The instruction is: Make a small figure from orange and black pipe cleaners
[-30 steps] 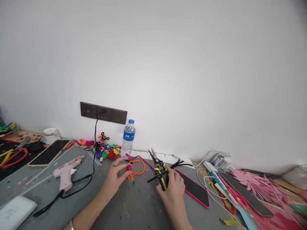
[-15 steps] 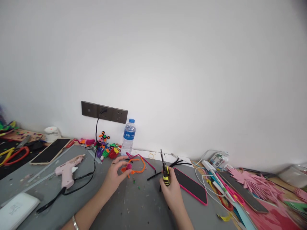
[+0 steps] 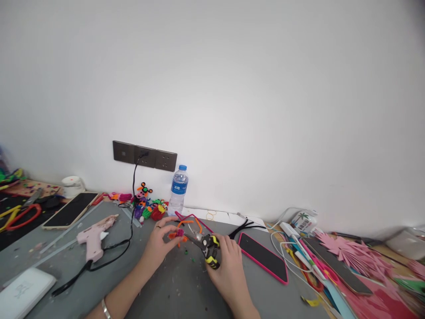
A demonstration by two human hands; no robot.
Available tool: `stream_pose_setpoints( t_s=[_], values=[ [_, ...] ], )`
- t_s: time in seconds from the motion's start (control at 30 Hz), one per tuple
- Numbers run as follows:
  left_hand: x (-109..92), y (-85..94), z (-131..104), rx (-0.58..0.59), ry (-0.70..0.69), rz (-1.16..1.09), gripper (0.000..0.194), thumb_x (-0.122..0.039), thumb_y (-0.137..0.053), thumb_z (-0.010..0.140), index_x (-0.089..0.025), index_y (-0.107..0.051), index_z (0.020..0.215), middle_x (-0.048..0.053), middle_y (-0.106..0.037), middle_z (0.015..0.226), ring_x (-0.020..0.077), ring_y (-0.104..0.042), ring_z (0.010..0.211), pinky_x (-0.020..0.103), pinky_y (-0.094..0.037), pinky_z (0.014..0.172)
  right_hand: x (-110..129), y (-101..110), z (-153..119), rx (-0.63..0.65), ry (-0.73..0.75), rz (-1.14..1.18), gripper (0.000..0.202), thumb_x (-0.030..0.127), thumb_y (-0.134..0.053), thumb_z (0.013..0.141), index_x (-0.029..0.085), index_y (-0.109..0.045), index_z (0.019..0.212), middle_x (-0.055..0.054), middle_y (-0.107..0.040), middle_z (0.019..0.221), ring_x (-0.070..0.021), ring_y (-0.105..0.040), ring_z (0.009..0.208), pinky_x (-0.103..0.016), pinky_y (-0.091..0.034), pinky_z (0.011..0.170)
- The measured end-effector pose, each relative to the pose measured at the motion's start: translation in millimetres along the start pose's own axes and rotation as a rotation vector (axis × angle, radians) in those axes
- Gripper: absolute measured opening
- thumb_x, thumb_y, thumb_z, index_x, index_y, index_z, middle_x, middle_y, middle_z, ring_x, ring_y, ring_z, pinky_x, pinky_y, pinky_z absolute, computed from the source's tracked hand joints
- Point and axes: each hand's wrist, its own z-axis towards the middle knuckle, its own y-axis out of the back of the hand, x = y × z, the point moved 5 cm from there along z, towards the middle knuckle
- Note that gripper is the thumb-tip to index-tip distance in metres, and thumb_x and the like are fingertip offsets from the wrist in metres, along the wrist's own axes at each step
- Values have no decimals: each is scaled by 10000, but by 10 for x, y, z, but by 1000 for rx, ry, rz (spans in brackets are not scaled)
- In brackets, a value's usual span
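Pliers (image 3: 207,249) in curled right hand (image 3: 228,261), pink-orange piece (image 3: 179,233) in pinched left hand (image 3: 160,240)

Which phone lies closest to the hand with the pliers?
The pink-edged phone, just beside the right hand. The pale-edged phone lies far left, past the glue gun; the dark slab on the right is farther too.

A hand could pass over the gray mat (image 3: 179,290) between the forearms (image 3: 128,283). Beyond the left hand (image 3: 160,243), a water bottle (image 3: 178,195) blocks the way.
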Motion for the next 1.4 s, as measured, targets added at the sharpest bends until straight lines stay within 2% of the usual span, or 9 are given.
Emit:
stream_pose_setpoints(
  t_s=[0.1, 0.4, 0.67, 0.87, 1.23, 1.4],
  values=[
    [-20, 2, -7, 14, -14, 20, 93, -257, -657, 735, -247, -746, 763, 92, -633, 1183, 333, -544, 1131, 492, -455, 944, 78, -39, -24, 16, 25, -43, 471, 162, -597, 662, 241, -527, 1120, -71, -568, 994, -284, -501, 930, -423, -382, 863],
    [2, -47, -30, 26, -70, 25, 173, -132, -662, 717, -260, -749, 793, 64, -618, 1201, 311, -527, 1140, 497, -449, 954, 75, -60, -39, 1, 53, -120, 441, 161, -618, 657, 239, -538, 1083, -51, -591, 964, -260, -518, 913, -389, -369, 848],
    [-32, -44, -44, -33, -250, 100, 194, -95, -680, 715, -257, -742, 802, 66, -631, 1133, 292, -543, 1096, 485, -471, 922, 59, -81, -36, 19, 44, -148, 407, 171, -630, 658, 241, -548, 1050, -38, -598, 935, -251, -529, 898, -373, -357, 836],
    [-53, -32, -45, -54, -320, 94, 198, -84, -674, 729, -248, -736, 821, 74, -625, 1124, 280, -543, 1081, 476, -477, 911, 43, -82, -39, 46, 25, -101, 379, 166, -625, 662, 228, -556, 1029, -43, -608, 939, -251, -532, 900, -360, -339, 819],
    [-94, -45, -50, -20, -296, 88, 159, -157, -648, 787, -264, -731, 870, 66, -636, 1127, 267, -560, 1077, 454, -488, 910, 57, -119, -54, 77, 3, -89, 353, 163, -606, 666, 217, -548, 1010, -50, -615, 936, -253, -547, 911, -346, -337, 806],
    [-127, -62, -53, 5, -289, 116, 172, -127, -625, 789, -253, -720, 856, 70, -626, 1137, 271, -545, 1086, 464, -479, 912, 61, -139, -59, 86, -16, -79, 345, 155, -595, 670, 220, -542, 1005, -50, -614, 930, -254, -548, 911, -350, -345, 805]
  ],
)
